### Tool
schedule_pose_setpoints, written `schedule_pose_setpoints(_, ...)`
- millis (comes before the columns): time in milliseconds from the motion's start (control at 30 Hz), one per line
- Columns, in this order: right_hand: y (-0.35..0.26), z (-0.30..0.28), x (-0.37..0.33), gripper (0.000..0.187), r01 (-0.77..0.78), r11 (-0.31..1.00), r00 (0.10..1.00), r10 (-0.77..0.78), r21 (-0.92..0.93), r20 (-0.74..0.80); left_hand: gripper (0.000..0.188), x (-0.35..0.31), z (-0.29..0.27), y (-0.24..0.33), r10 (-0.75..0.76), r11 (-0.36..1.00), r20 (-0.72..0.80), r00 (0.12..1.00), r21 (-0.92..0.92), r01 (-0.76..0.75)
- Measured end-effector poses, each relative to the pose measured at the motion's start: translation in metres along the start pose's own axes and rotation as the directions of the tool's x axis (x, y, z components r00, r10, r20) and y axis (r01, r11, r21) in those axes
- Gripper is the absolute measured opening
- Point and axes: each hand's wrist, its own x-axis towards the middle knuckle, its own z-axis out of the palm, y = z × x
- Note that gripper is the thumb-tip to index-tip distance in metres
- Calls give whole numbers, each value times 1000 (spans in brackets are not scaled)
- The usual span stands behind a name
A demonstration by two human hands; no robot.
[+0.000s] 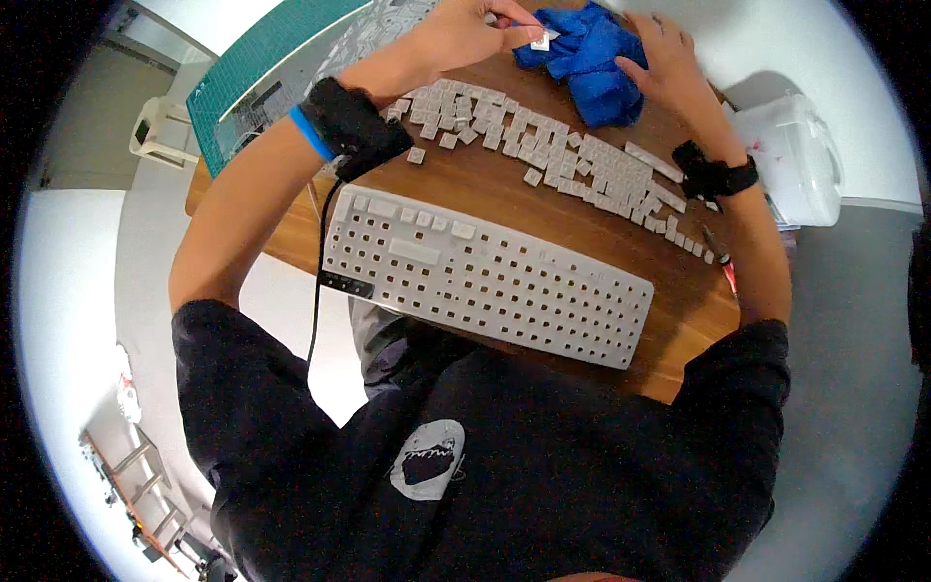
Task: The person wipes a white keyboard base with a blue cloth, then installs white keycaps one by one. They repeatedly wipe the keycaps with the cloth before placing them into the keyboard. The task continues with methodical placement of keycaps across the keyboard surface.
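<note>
At the far side of the table my left hand point(475, 37) pinches a small white keycap point(540, 42) between thumb and fingertips. Beside it, my right hand point(667, 60) grips the right edge of a crumpled blue cloth point(603, 73), thumb against the fabric. The keycap is next to the cloth's left side; whether they touch I cannot tell. Many loose white keycaps point(524, 136) lie in uneven rows between my arms. Nearer to me, a white keyboard frame point(504, 281) sits at the table's front edge, with open square holes and a few keys still in its left part.
A green cutting mat point(208, 112) and a grey printed keyboard sheet point(339, 53) lie at the far left. By my right forearm rests a red-handled tool point(728, 274). A white plastic bin point(797, 170) stands right of the wooden table point(291, 238). A black cable hangs from my left wristband.
</note>
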Motion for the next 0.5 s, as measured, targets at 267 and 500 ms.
schedule_pose_setpoints(267,-105,-89,53,44,-389,601,873,-3,699,488,29,-39,16,0,-123,991,180,976,-31,130)
schedule_pose_setpoints(500,-120,-82,43,39,-283,706,896,-46,650,441,33,-83,15,50,-287,932,300,910,-131,337)
